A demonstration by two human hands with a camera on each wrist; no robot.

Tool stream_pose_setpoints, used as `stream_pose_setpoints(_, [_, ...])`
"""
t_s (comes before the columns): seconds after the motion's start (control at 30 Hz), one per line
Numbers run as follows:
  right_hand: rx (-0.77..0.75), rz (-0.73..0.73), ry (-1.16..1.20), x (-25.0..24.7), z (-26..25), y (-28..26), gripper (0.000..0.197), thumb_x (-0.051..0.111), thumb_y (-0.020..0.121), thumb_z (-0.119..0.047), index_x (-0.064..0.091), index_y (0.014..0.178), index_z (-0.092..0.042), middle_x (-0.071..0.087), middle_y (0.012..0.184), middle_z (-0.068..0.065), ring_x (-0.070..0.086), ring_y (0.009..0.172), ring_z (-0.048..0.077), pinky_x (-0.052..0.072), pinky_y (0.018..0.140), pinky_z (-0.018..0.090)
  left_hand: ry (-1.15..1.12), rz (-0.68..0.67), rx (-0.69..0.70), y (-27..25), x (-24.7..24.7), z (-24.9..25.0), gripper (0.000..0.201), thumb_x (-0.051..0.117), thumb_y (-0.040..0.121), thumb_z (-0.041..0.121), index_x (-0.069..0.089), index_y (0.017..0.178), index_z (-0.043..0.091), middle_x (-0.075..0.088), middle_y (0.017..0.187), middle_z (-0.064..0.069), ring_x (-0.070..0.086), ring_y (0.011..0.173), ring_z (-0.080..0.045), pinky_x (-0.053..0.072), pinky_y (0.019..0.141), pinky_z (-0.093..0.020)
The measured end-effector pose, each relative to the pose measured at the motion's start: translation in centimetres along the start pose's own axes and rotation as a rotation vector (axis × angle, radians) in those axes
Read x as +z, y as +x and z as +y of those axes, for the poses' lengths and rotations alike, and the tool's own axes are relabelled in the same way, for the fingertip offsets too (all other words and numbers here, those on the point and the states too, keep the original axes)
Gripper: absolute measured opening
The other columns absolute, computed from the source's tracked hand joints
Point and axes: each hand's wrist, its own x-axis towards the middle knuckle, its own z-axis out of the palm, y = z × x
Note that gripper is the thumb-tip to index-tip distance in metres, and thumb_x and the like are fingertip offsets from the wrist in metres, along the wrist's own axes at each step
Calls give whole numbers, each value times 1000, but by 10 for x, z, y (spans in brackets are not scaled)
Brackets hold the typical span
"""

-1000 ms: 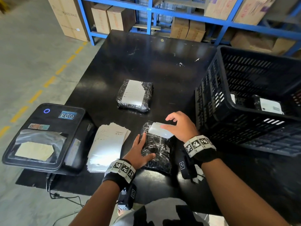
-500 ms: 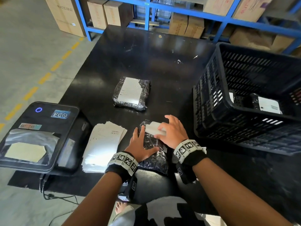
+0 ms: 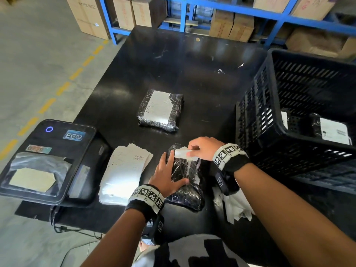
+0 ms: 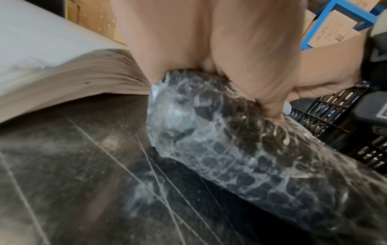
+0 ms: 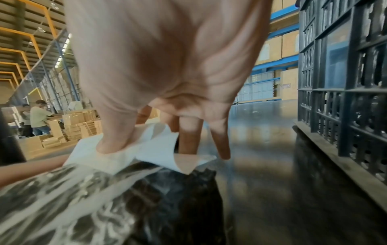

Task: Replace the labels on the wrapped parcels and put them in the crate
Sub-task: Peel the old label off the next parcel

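A black parcel wrapped in clear film (image 3: 185,180) (image 4: 240,157) (image 5: 104,199) lies on the black table near its front edge. My left hand (image 3: 169,174) (image 4: 209,49) presses flat on the parcel's left side with straight fingers. My right hand (image 3: 202,149) (image 5: 167,82) pinches a white label (image 3: 184,153) (image 5: 146,149) that is partly peeled and curled up from the parcel's far end. A second wrapped parcel (image 3: 160,110) with a white label lies farther back. The black crate (image 3: 269,132) (image 5: 345,82) at the right holds a labelled parcel (image 3: 333,130).
A stack of white labels (image 3: 123,174) (image 4: 52,74) lies left of the near parcel. A black label printer (image 3: 48,160) sits at the table's left front corner. Peeled paper scraps (image 3: 237,209) lie under my right forearm. Blue shelving (image 3: 250,12) with cartons stands behind.
My right hand has curled in and pulled the white label up and back off the parcel's far end. The left hand has stayed pressed on the parcel.
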Motion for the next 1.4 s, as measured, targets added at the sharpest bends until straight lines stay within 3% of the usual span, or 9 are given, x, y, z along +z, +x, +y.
stream_pose_setpoints(0.13, [16, 31, 106, -3, 10, 18, 24, 59, 89, -45, 57, 73, -28, 60, 81, -7, 60, 78, 19, 47, 76, 36, -8, 0, -4, 1, 1, -2, 111, 68, 74, 59, -9, 150, 31, -6, 159, -1, 11, 146, -27, 27, 114, -49])
stream_pose_setpoints(0.4, [70, 96, 222, 1, 17, 27, 24, 61, 91, -36, 52, 71, -26, 57, 76, -3, 56, 76, 20, 48, 76, 36, -9, 4, -6, 2, 2, -3, 111, 67, 74, 61, -9, 150, 33, -5, 159, -1, 13, 145, -27, 30, 112, -49])
stream_pose_setpoints(0.57, [162, 187, 335, 11, 19, 22, 18, 58, 92, -35, 58, 86, -17, 62, 85, 2, 60, 83, 22, 47, 79, 36, -23, 10, 1, 1, 2, -3, 110, 67, 75, 60, -9, 150, 33, -4, 159, -1, 13, 145, -27, 29, 113, -48])
stream_pose_setpoints(0.73, [193, 271, 464, 21, 16, 9, 17, 56, 93, -33, 57, 94, -15, 64, 82, 3, 58, 71, 19, 47, 72, 33, -20, 12, -6, 1, 3, -4, 110, 67, 74, 61, -8, 150, 34, -3, 159, -1, 15, 144, -28, 30, 113, -48])
stream_pose_setpoints(0.83, [230, 345, 439, 31, 13, 0, 30, 54, 93, -40, 59, 113, -19, 66, 112, 4, 62, 98, 23, 49, 85, 36, -5, 15, -26, 1, 3, -6, 111, 64, 69, 68, -10, 148, 40, 4, 159, -1, 21, 143, -27, 34, 110, -50])
stream_pose_setpoints(1.0, [292, 350, 293, 43, -4, -18, 34, 38, 98, -48, 43, 125, -29, 66, 118, 3, 61, 107, 31, 42, 88, 39, -52, -42, -87, 2, -2, -9, 118, 60, 57, 81, -10, 145, 47, 25, 150, -9, 32, 137, -27, 37, 108, -48])
stream_pose_setpoints(1.13, [307, 339, 312, 47, -11, -23, 41, 38, 94, -55, 36, 124, -27, 68, 113, 0, 61, 110, 28, 27, 112, 50, -27, -69, -102, -3, -5, -2, 109, 61, 68, 74, -8, 147, 43, 13, 155, -9, 19, 142, -32, 30, 112, -50])
stream_pose_setpoints(1.27, [278, 342, 279, 50, -14, -23, 53, 50, 90, -52, 29, 131, -26, 68, 112, 2, 60, 111, 27, 12, 118, 55, 55, -65, -103, -16, 1, 9, 115, 59, 65, 79, -8, 149, 39, -6, 158, -4, 7, 145, -33, 27, 112, -51])
stream_pose_setpoints(1.4, [269, 376, 204, 40, -15, -21, 25, 48, 93, -40, 52, 116, -32, 71, 106, -1, 62, 108, 24, 6, 119, 54, 156, -12, -78, -22, 7, 10, 115, 62, 66, 75, -9, 149, 38, -6, 159, -6, 9, 144, -31, 28, 113, -48])
